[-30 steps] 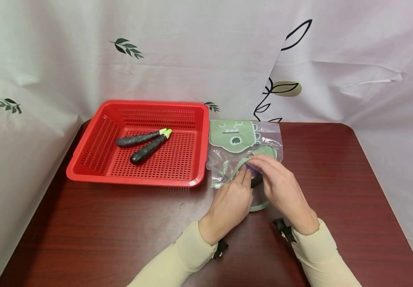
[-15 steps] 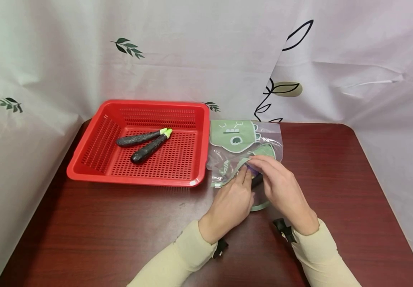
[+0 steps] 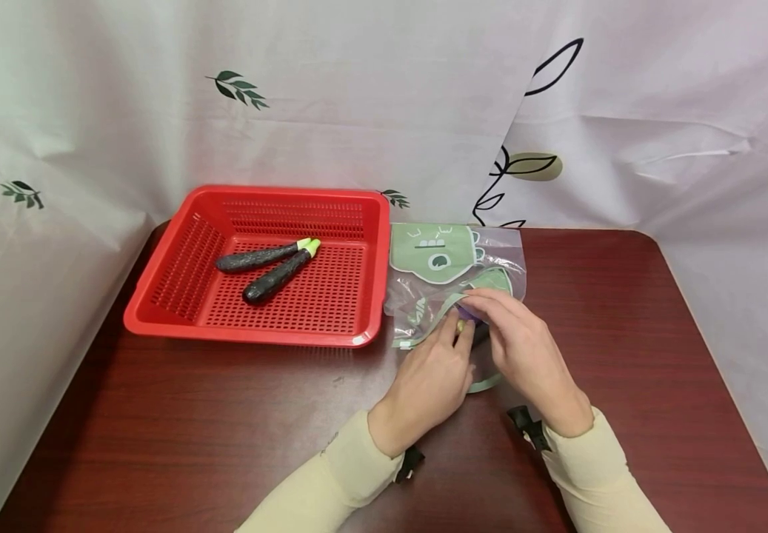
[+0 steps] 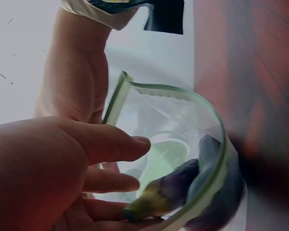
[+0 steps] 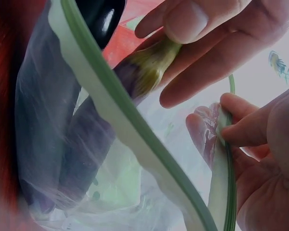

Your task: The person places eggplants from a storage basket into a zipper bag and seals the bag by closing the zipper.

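Observation:
A clear zip bag with green print lies right of the red basket. My right hand pinches its green-edged rim. Inside the opening, my left hand has its fingers extended against the green stem end of a purple eggplant, fingers slightly apart. In the left wrist view the left thumb is clear of the stem. Another dark eggplant shows through the plastic beside it. From above, the hands partly hide the bag's contents.
The red perforated basket stands at the left with two dark eggplants crossing near their green stems. White patterned cloth hangs behind the brown table and at its sides.
The left hand's fingers have spread slightly inside the bag opening, and a yellow-green stem now shows between them. The right hand, bag and basket look unmoved.

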Action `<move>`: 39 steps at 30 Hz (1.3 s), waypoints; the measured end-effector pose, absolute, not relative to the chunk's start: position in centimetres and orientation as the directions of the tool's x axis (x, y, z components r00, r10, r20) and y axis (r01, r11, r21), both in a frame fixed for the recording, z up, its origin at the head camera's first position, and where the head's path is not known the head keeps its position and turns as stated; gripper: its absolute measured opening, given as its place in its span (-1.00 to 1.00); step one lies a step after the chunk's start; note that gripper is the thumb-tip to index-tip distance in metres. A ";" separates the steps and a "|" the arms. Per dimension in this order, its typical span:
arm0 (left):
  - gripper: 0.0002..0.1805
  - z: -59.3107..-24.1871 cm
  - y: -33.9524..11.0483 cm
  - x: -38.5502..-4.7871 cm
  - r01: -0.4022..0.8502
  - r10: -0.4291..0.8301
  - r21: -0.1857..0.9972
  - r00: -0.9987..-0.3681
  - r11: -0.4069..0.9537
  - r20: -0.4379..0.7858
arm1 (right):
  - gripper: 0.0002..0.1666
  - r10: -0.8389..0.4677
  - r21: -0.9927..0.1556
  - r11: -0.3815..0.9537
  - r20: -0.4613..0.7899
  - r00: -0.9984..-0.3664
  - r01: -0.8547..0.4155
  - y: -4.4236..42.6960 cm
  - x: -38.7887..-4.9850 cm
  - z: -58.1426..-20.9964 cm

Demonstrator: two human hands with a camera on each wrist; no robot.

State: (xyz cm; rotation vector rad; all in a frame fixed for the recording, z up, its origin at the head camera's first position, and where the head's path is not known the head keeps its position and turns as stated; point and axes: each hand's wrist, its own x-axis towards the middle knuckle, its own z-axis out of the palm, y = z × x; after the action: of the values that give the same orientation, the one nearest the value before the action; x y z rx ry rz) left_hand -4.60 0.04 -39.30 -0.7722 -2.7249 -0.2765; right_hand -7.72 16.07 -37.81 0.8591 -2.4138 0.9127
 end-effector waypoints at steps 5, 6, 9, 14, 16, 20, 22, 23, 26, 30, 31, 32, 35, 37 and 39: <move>-0.43 -38.9 0.0 -4.3 0.544 0.491 0.098 -0.810 0.833 0.320 | -0.53 -0.399 -0.444 0.600 0.555 -0.730 -0.666 16.1 -7.7 -37.8; -0.44 -38.8 0.0 -4.2 0.546 0.494 0.096 -0.809 0.832 0.319 | -0.53 -0.399 -0.446 0.600 0.553 -0.731 -0.664 16.1 -7.7 -37.8; -0.44 -38.6 -0.1 -4.1 0.552 0.503 0.083 -0.803 0.830 0.319 | -0.52 -0.397 -0.449 0.600 0.551 -0.734 -0.662 16.1 -7.6 -37.8; -0.45 -38.4 -0.2 -3.9 0.561 0.513 0.074 -0.796 0.825 0.321 | -0.49 -0.398 -0.429 0.603 0.569 -0.720 -0.673 16.0 -7.6 -37.8; -0.45 -38.3 -0.2 -3.9 0.563 0.516 0.075 -0.796 0.823 0.316 | -0.46 -0.398 -0.419 0.602 0.580 -0.711 -0.679 16.0 -7.6 -37.7; -0.44 -38.3 -0.3 -3.8 0.566 0.521 0.078 -0.797 0.821 0.304 | -0.43 -0.399 -0.412 0.598 0.591 -0.701 -0.687 15.9 -7.7 -37.7; -0.43 -38.2 -0.3 -3.8 0.568 0.524 0.077 -0.798 0.820 0.298 | -0.43 -0.398 -0.422 0.596 0.583 -0.708 -0.683 16.0 -7.7 -37.7; -0.43 -38.1 -0.3 -3.8 0.568 0.526 0.076 -0.798 0.819 0.295 | -0.43 -0.399 -0.422 0.598 0.580 -0.710 -0.681 16.0 -7.7 -37.7; -0.44 -38.0 -0.4 -3.7 0.572 0.532 0.072 -0.796 0.817 0.290 | -0.46 -0.402 -0.434 0.602 0.560 -0.724 -0.670 16.1 -7.7 -37.7; -0.44 -37.7 -0.5 -3.5 0.586 0.548 0.072 -0.789 0.807 0.279 | -0.49 -0.408 -0.442 0.605 0.542 -0.735 -0.662 16.1 -7.6 -37.7; -0.44 -37.6 -0.5 -3.5 0.591 0.553 0.072 -0.786 0.804 0.276 | -0.49 -0.407 -0.442 0.604 0.544 -0.734 -0.663 16.1 -7.6 -37.7; -0.44 -37.5 -0.5 -3.4 0.595 0.558 0.076 -0.785 0.800 0.269 | -0.49 -0.407 -0.442 0.605 0.543 -0.735 -0.662 16.2 -7.6 -37.7; -0.44 -37.0 -0.7 -3.3 0.601 0.565 0.098 -0.786 0.793 0.250 | -0.48 -0.402 -0.439 0.601 0.555 -0.728 -0.667 16.1 -7.6 -37.8; -0.46 -36.6 -0.9 -3.3 0.601 0.561 0.122 -0.788 0.790 0.251 | -0.48 -0.401 -0.440 0.601 0.555 -0.729 -0.667 16.1 -7.6 -37.7; -0.49 -36.3 -1.2 -3.3 0.601 0.555 0.150 -0.790 0.785 0.261 | -0.48 -0.399 -0.441 0.602 0.556 -0.729 -0.666 16.1 -7.6 -37.7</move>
State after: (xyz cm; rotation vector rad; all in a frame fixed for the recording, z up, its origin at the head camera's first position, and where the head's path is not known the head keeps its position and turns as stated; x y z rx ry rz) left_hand -3.34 -1.19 -36.25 -0.9085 -2.7732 -0.3348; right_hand -7.64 16.10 -37.72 0.8519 -2.4286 0.9057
